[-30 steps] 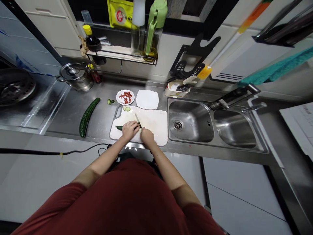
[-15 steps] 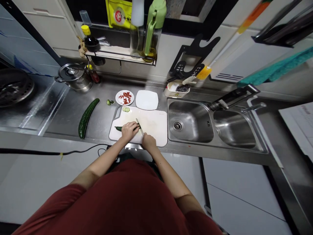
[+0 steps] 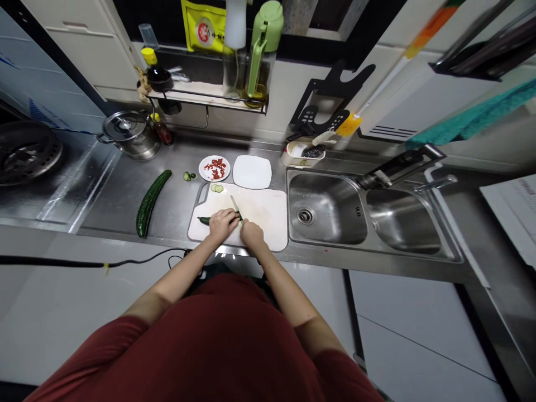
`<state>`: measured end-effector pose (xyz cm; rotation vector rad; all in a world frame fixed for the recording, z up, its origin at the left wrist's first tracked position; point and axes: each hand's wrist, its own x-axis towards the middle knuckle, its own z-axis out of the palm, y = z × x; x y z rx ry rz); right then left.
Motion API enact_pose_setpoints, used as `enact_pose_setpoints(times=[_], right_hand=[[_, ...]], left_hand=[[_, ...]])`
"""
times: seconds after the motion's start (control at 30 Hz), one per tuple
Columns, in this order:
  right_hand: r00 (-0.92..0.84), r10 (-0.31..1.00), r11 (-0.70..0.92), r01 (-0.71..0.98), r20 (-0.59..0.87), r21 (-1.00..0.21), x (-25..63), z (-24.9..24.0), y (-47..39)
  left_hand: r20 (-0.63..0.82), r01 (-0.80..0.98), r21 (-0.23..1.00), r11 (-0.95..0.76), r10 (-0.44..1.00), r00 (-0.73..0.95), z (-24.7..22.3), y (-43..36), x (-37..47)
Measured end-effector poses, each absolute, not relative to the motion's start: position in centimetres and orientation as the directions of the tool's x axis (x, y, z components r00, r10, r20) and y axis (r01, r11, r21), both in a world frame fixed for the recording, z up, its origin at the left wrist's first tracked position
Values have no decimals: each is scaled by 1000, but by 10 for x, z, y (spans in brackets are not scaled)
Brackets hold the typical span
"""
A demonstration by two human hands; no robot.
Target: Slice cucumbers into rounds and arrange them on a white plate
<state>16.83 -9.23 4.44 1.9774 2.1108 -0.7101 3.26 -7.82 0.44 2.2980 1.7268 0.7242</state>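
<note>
Right now you seem to be partway through slicing the cut cucumber (image 3: 204,221), which lies across the near left part of the white cutting board (image 3: 268,223). Your left hand (image 3: 221,225) is clamped over it, its tapered end poking out to the left, and your right hand (image 3: 252,235) is wrapped round the handle of the knife (image 3: 234,202), whose blade slants away from you just beside your left fingers. Whether the edge has gone through, you can't tell from here. As I judge it, the next move calls for a steady stroke with those fingertips tucked clear of the edge, and a firm hold so the round piece doesn't roll. Compared with half a second ago, your right hand sits a little farther forward and to the left, and the knife tip reaches farther up the board, much as it did a second ago. Your left hand stays practically where it was, and the pale slices (image 3: 216,188) at the far left corner look undisturbed.
</note>
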Motion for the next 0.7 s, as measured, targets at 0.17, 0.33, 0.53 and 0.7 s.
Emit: enact_pose_setpoints(times=[0.17,0.33,0.53,0.7], right_hand=[[-95,882,7,982,-462,-189,178,43,-111],[-83,869,-1,985,-487,-170,184,42,-124],[-89,858,-9,982,-505,-188,182,46,-118],[-105,874,0,976,-475,-216,174,47,-102]], left_hand=[[283,848,428,-313,937,203,1,-78,33],[274,852,421,-310,939,206,-1,-77,33],[273,853,422,-306,941,202,0,-77,33],[275,855,419,-307,940,203,1,-78,34]])
